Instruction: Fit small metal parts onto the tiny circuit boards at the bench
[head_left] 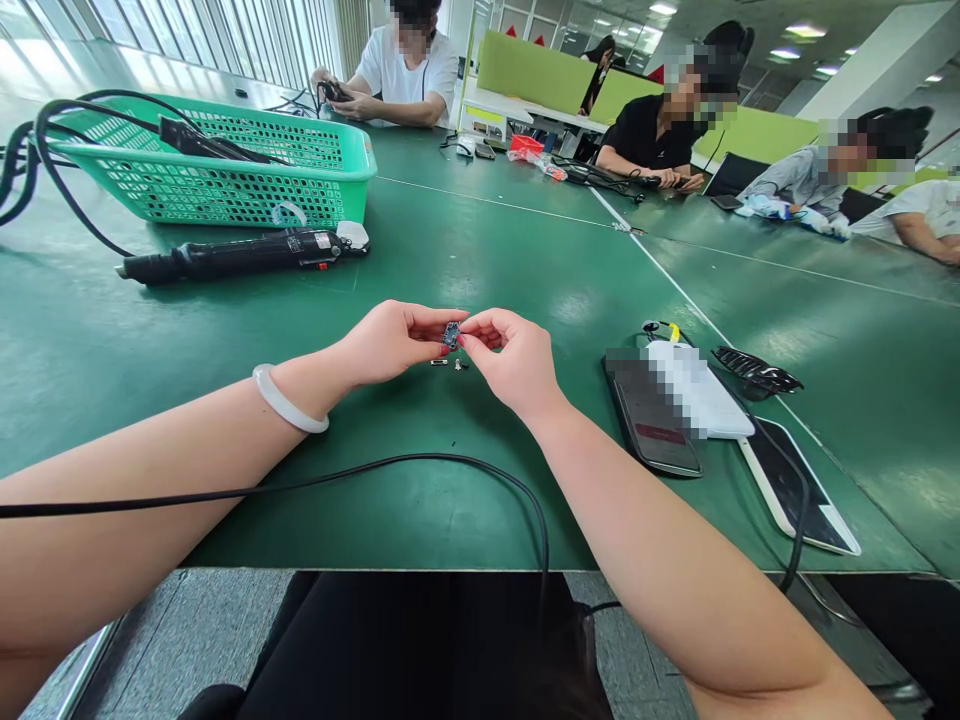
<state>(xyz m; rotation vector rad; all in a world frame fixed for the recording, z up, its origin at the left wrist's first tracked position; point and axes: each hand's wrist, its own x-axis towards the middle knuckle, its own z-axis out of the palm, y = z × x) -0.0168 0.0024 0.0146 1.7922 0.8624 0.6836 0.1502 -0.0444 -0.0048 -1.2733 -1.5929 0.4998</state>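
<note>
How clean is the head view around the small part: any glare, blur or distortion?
Head view: the small part, pinched between left hand and right hand, is sharp but tiny; window glare washes the table behind it; wide-angle bending curves the table edges; patches over faces and the phone are pixelated.

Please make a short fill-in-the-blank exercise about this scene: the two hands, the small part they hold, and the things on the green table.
1. Both hands, left hand and right hand, pinch one small ____ part.
2. The white bangle sits on the ____ wrist.
3. The black electric screwdriver lies in front of the green ____.
4. Two tiny loose parts lie on the table, just ____ the hands.

Missing words: dark; left; basket; below
</note>
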